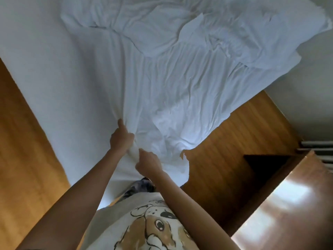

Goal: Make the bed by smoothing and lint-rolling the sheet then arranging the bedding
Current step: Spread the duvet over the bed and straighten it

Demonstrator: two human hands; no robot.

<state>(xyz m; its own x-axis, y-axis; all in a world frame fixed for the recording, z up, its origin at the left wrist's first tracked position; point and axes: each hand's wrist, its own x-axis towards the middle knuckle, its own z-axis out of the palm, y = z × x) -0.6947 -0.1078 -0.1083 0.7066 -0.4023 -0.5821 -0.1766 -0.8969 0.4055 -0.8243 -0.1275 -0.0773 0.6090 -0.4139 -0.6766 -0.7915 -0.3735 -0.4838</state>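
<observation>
Head view: we stand at the foot of the bed.
Left hand: fingers curled, gripping a bunch of the white duvet.
Right hand: pinching the same gathered edge, just beside the left.
Duvet: rumpled, skewed across the sheet, one corner hanging over the wooden floor.
Advice: we should spread our hands apart along the hem, then pull evenly toward us.
</observation>
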